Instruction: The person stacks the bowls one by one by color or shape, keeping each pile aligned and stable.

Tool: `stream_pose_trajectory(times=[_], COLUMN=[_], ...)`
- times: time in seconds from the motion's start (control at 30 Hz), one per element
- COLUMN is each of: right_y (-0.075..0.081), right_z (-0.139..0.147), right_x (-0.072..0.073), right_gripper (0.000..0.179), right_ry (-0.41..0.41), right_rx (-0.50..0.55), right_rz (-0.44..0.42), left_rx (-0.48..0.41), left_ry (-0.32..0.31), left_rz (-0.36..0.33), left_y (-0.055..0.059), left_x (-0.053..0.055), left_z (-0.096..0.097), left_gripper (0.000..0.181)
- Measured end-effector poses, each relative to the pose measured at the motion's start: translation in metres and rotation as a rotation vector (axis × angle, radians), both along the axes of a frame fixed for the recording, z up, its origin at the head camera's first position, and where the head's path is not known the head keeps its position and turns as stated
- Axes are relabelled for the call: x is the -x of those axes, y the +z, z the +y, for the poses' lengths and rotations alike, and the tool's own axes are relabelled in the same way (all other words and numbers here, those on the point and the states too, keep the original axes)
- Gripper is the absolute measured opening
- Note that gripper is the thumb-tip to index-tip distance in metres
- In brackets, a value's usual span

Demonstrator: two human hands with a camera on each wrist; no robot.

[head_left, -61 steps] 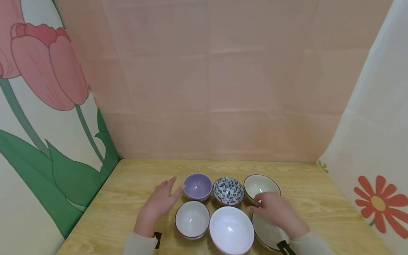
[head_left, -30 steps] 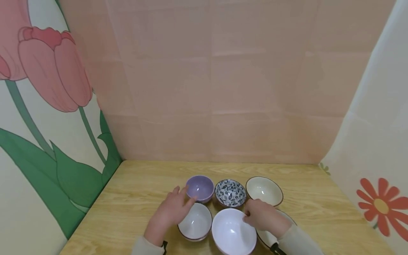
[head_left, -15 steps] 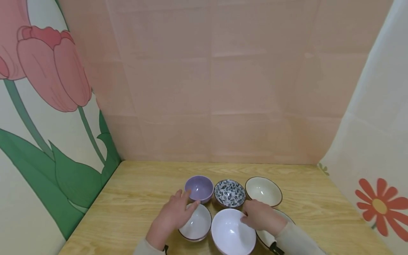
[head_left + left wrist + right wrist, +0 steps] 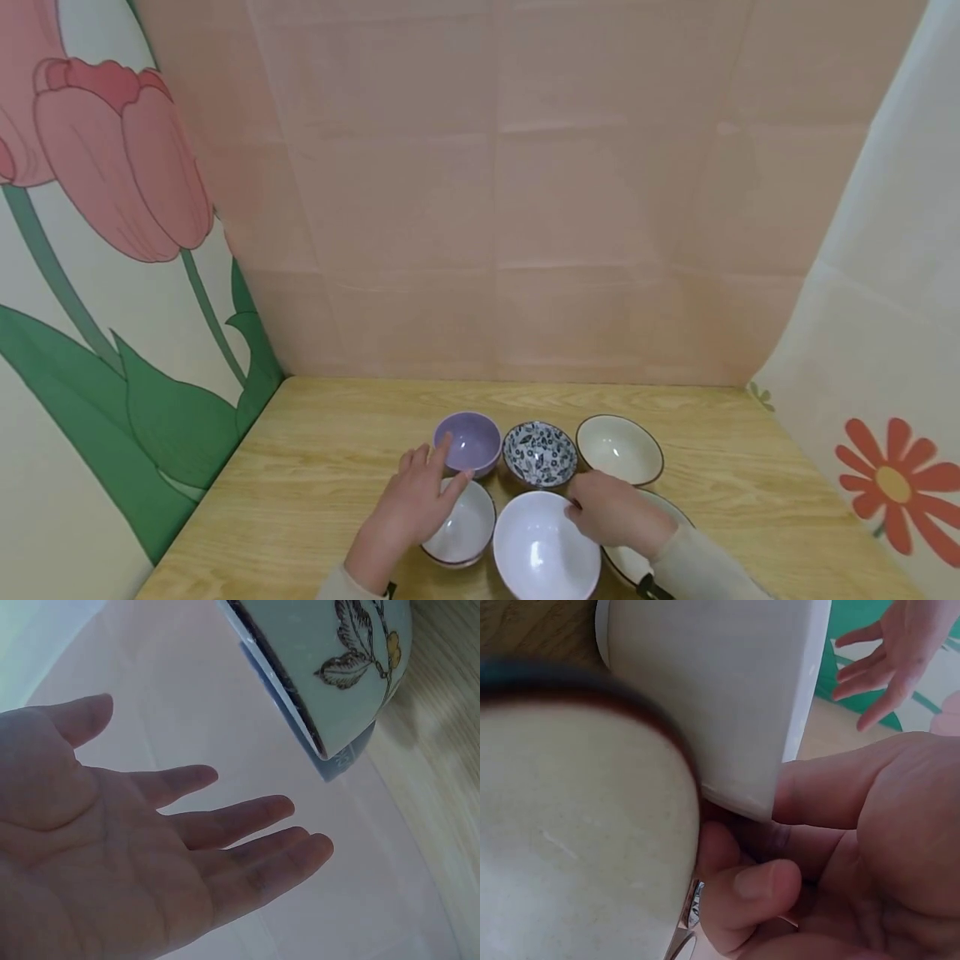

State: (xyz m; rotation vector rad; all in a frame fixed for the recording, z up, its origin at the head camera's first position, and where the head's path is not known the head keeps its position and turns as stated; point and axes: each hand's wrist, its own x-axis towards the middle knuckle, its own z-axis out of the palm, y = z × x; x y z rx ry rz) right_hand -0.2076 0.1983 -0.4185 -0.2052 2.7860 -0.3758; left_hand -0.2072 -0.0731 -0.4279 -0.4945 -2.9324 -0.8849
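A pinkish-brown backdrop (image 4: 480,192) rises well beyond the white bowl (image 4: 547,550), creased into faint squares. Far to the left of the white bowl is a tulip-printed hanging (image 4: 123,175), and far to its right a pale hanging (image 4: 900,317) with a red flower. Under the white bowl spreads the wood-grain table (image 4: 337,450).

The white bowl is the largest of the bowls here and stands upright, between my two hands. Beyond it to the right is a cream bowl (image 4: 620,450) with a dark rim. Close on its right a second dark-rimmed bowl (image 4: 626,562) is partly hidden under my forearm. Just left of the white bowl is a smaller dark-rimmed bowl (image 4: 471,529); directly beyond, a blue-and-white patterned bowl (image 4: 540,454); beyond and to the left, a purple bowl (image 4: 471,446).

My right hand (image 4: 618,512) is at the far right edge of the white bowl, pinching its rim between thumb and curled fingers, so the bowl lies just to the left of that hand.

My left hand (image 4: 408,504) is spread wide, fingers apart, off to the left of the white bowl; from that hand the white bowl lies to the right, with the smaller dark-rimmed bowl in between. The left wrist view shows the palm and fingers holding nothing.

At the lower right of the white bowl a black strap (image 4: 651,587) shows by my right sleeve (image 4: 701,567).
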Motion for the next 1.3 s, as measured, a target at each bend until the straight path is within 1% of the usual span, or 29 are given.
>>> stream_pose_trajectory(times=[0.27,0.4,0.5,0.57,0.67,0.8,0.9,1.0,1.1,1.17,1.3], right_y=[0.003,0.003,0.003,0.003,0.005,0.004,0.003,0.003,0.005,0.007,0.012], right_z=[0.004,0.008,0.01,0.012,0.016,0.021,0.024,0.024,0.023,0.022,0.022], right_x=[-0.004,-0.006,-0.006,-0.007,-0.008,-0.011,-0.013,-0.017,-0.021,-0.023,-0.027], right_gripper=[0.017,0.019,0.019,0.018,0.017,0.024,0.028,0.024,0.022,0.022,0.022], right_ry=[0.036,0.061,0.083,0.106,0.146,0.224,0.244,0.233,0.214,0.192,0.129], right_rx=[0.061,0.104,0.146,0.179,0.223,0.259,0.262,0.237,0.203,0.194,0.197], right_rz=[0.068,0.087,0.086,0.09,0.106,0.191,0.269,0.328,0.359,0.361,0.331], left_rx=[0.001,0.017,0.027,0.032,0.04,0.028,0.004,-0.006,-0.014,-0.021,-0.048], left_ry=[-0.011,-0.04,-0.075,-0.093,-0.103,-0.106,-0.115,-0.133,-0.161,-0.184,-0.218], left_rz=[-0.012,0.029,0.079,0.103,0.126,0.106,0.095,0.133,0.186,0.217,0.239], left_y=[0.0,-0.002,-0.005,-0.007,-0.009,-0.01,-0.01,-0.012,-0.013,-0.014,-0.011], left_x=[0.0,-0.004,-0.008,-0.011,-0.014,-0.017,-0.017,-0.016,-0.016,-0.016,-0.017], left_z=[0.001,0.004,0.008,0.011,0.014,0.015,0.015,0.015,0.017,0.019,0.023], left_gripper=[0.07,0.067,0.062,0.058,0.054,0.053,0.052,0.05,0.049,0.05,0.052])
